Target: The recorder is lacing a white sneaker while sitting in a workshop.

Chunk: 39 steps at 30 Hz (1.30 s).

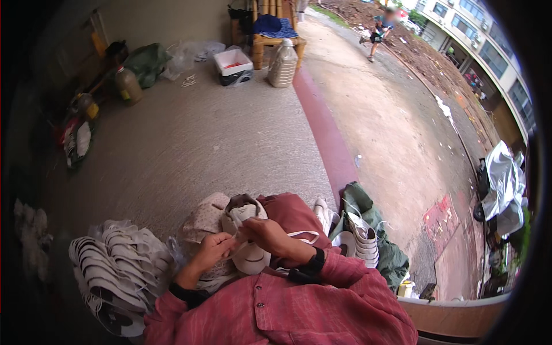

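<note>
Shoe, white: one [251, 260]; in the person's lap, opening facing away from the body, rounded toe nearest the body.
Left hand [214, 248]: at the shoe's left side; fingers bent, tips drawn together; whether they pinch a lace or the shoe's edge, cannot tell.
Right hand [269, 234]: over the shoe's middle, from its right side; fingers bent down; exact hold hidden, cannot tell.
Sleeves, red [351, 273]: two, on the near side of the shoe, dark bands at the wrists.
Cloth, pale patterned [200, 219]: just left of the shoe.
Cloth, red-brown [290, 208]: just right of the shoe.
Shoe pieces, white, stacked [123, 253]: left of the shoe, overlapping in rows.
Bag, dark green [391, 259]: right of the shoe, beside more curved white pieces [366, 244].
Box, white [233, 59]: well beyond the shoe, reddish contents.
Jug, clear plastic [283, 66]: well beyond the shoe, slightly right, upright.
Chair, bamboo [259, 54]: farther beyond the shoe, blue cloth [282, 27] on its seat.
Cover, silver [501, 184]: far right of the shoe.
Passer-by [379, 30]: farthest beyond the shoe, to the right.
</note>
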Motion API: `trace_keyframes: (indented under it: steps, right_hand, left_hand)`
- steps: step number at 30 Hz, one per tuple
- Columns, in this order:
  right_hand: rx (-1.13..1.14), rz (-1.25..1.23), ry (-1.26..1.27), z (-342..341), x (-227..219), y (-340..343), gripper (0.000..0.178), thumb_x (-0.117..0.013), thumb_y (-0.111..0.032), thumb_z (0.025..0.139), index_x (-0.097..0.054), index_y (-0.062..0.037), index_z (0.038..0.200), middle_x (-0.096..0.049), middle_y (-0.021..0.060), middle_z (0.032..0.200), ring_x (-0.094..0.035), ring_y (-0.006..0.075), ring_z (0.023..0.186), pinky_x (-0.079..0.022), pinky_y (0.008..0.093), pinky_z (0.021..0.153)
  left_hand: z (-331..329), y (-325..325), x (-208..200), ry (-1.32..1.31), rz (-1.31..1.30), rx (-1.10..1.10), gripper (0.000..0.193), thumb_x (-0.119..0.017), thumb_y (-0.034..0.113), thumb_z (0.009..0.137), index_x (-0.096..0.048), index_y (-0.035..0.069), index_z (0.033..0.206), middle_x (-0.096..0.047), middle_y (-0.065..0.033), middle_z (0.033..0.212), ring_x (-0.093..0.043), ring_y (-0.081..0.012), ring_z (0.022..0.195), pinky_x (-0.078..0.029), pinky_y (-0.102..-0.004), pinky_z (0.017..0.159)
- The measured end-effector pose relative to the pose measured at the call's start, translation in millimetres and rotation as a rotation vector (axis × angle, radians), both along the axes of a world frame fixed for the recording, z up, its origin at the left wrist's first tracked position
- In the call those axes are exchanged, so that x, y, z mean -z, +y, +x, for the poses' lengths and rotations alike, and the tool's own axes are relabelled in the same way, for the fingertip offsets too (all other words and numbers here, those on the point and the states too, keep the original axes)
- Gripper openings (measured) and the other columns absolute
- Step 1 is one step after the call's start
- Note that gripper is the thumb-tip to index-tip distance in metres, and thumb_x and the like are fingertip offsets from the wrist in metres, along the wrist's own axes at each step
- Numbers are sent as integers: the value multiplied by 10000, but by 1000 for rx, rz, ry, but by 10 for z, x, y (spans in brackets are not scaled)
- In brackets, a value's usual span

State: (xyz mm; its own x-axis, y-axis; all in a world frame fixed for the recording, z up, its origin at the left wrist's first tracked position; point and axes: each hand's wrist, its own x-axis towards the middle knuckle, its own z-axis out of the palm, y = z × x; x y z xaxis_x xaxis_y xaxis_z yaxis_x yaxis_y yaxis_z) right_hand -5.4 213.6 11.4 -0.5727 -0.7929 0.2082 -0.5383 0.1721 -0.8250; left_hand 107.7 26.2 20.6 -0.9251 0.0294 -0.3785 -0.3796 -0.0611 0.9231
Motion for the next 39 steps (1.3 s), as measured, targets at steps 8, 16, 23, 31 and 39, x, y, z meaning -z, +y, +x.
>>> trace_keyframes:
  steps: [8,16,23,31,39]
  right_hand:
    - [65,4,-103,45,45,-7,193,-535,-253,963,-567,-64,994,-608,221,777,-619,408,729,-484,458,641]
    - [85,38,-148,42,37,-17,164,-539,-224,966,-558,-61,965,-595,179,715,-624,342,661,-484,421,595]
    - [81,-38,-167,-25,29,43,140,-597,-151,938,-606,-14,966,-634,147,749,-641,294,657,-506,374,600]
    - [60,-94,-7,-68,-47,32,153,-630,-178,897,-623,-34,950,-644,159,851,-634,367,781,-504,423,680]
    - [49,-37,-403,-68,249,131,127,-645,-85,889,-587,-2,813,-582,96,695,-546,140,657,-465,321,593]
  left_hand:
    - [18,-2,89,-95,44,-26,201,-572,234,983,-652,54,941,-471,84,652,-369,3,543,-261,-189,472]
    - [89,51,142,128,-221,125,236,-594,227,959,-688,31,867,-510,79,653,-415,-11,589,-314,-215,505]
    - [15,112,-162,13,-434,184,240,-605,217,934,-680,-2,872,-573,24,682,-498,-61,665,-410,-257,591]
    - [22,27,-53,367,-572,141,161,-649,154,879,-670,-6,881,-608,-140,862,-619,-288,783,-474,-365,686]
    - [-3,12,293,657,-675,237,170,-659,186,864,-636,27,808,-547,-123,840,-575,-298,814,-470,-403,718]
